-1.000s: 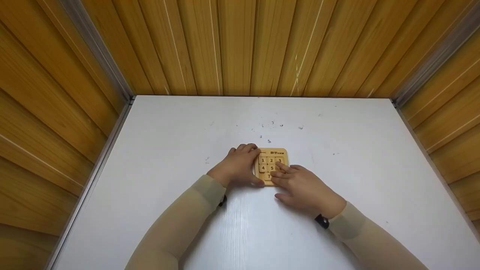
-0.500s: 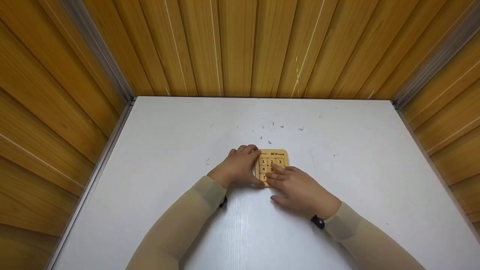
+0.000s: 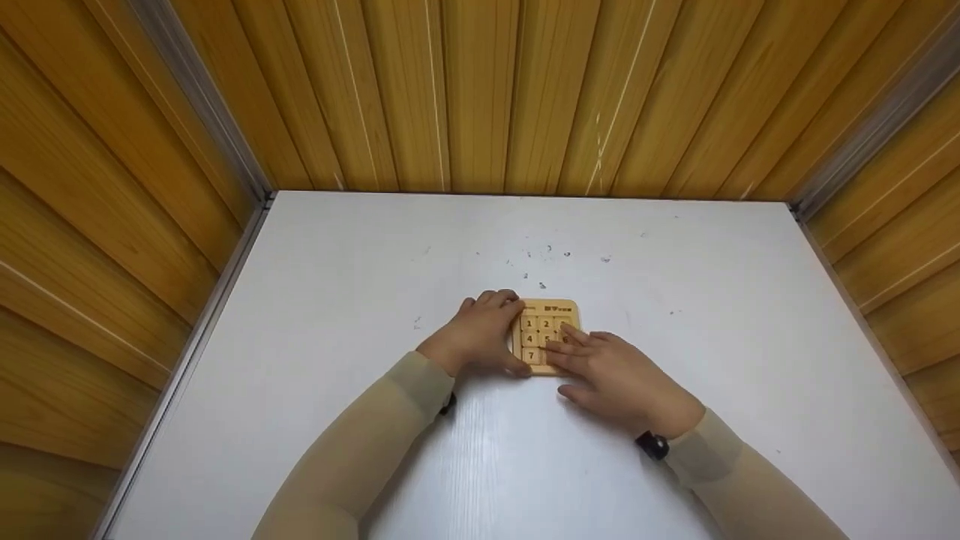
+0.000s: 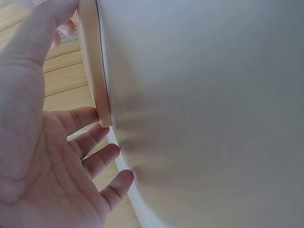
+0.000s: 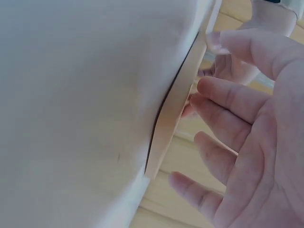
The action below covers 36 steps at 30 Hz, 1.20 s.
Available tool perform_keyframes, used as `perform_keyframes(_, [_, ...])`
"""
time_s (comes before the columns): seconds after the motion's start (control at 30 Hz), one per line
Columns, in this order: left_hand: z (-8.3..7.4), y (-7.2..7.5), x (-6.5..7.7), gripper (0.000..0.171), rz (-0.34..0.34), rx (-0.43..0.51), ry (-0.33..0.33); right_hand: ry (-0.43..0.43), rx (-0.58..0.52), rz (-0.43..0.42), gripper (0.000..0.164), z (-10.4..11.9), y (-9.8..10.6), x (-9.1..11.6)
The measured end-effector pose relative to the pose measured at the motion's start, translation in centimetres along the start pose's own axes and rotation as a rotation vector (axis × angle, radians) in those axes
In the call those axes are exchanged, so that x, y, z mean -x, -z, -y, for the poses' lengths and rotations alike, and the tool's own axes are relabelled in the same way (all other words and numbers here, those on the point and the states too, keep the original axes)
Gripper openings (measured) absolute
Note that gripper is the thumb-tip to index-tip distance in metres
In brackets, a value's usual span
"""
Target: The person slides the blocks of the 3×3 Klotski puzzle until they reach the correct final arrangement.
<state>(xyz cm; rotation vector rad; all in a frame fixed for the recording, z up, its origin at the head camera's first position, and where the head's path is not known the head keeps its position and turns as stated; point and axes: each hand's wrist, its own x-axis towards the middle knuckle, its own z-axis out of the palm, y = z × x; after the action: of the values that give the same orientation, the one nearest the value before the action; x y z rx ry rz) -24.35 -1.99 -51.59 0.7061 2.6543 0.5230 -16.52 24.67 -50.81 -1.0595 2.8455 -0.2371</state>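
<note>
A square wooden sliding number puzzle (image 3: pixel 551 303) lies flat on the white table. Tiles 1, 2, 4, 5 and 7 can be read; 7 (image 3: pixel 531 355) sits at the left of the bottom row. My left hand (image 3: pixel 480 331) holds the board by its left side, thumb at the near corner and index finger at the far one. In the left wrist view both touch the board's edge (image 4: pixel 92 66). Fingers of my right hand (image 3: pixel 619 375) rest fairly straight over the right-hand tiles, partly hiding them. What fills the bottom row's right part is hidden. Its thumb lies off the board.
The white table (image 3: pixel 360 255) bears small dark marks beyond the puzzle. Wood-patterned panels (image 3: pixel 480 97) wall in its back and both sides, with grey metal posts (image 3: pixel 202 82) at the corners.
Tile 7 has slid left from the bottom row's middle to its left corner. My right hand moved left with it, then back right. My left hand keeps its hold on the board.
</note>
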Motion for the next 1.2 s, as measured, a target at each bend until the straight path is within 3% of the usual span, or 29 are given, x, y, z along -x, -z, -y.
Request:
perform_keyframes(0.47, [0.1, 0.1, 0.0, 0.122, -0.002, -0.021, 0.006, -0.065, 0.051, -0.011, 0.052, -1.4, 0.4, 2.3])
perform_keyframes(0.83, [0.4, 0.0, -0.3, 0.121, 0.003, -0.034, -0.007, -0.020, 0.041, -0.011, 0.049, -1.5, 0.1, 2.2])
perform_keyframes(1.2, [0.1, -0.2, -0.3, 0.122, 0.003, -0.022, -0.003, -0.030, 0.033, -0.009, 0.044, -1.1, 0.3, 2.1])
